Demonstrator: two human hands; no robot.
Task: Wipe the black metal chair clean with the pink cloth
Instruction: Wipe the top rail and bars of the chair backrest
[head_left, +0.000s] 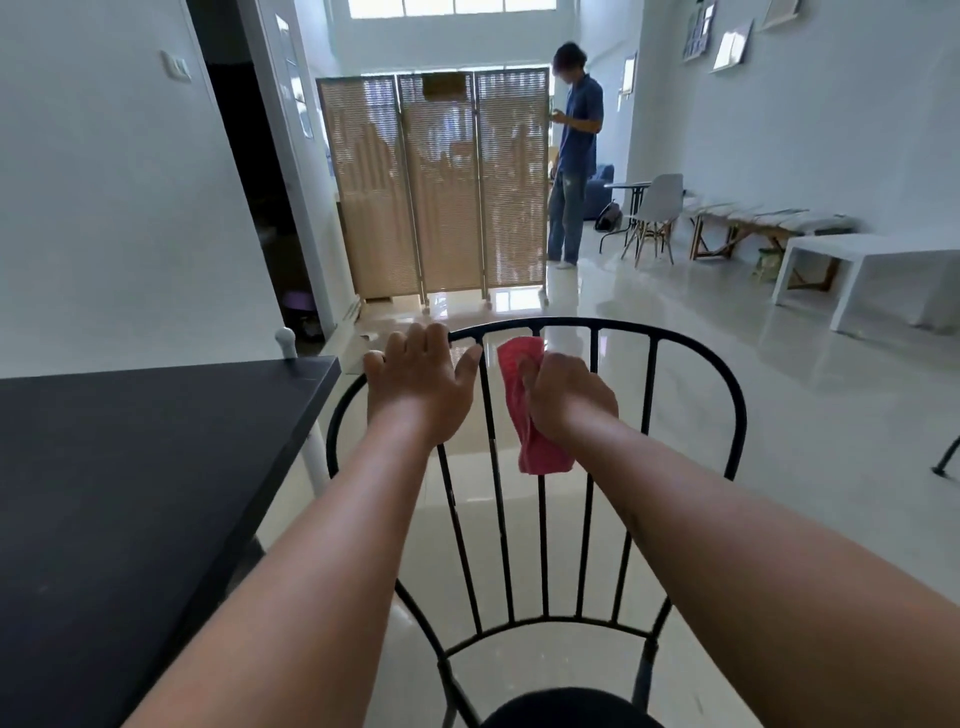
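The black metal chair (691, 358) stands right in front of me, its curved backrest with thin vertical bars facing away and its round dark seat at the bottom edge. My left hand (415, 387) grips the top rail at the backrest's left curve, fingers wrapped over it. My right hand (563, 397) holds the pink cloth (519, 364) bunched around one of the middle vertical bars, just under the top rail. The cloth's lower end hangs down past my wrist.
A black table (130, 467) borders the chair on the left. A folding wicker screen (434, 187) stands ahead, with a person (574, 150) beside it. A white chair (654, 213), a bench and a white low table (872, 270) line the right wall. Glossy floor lies between.
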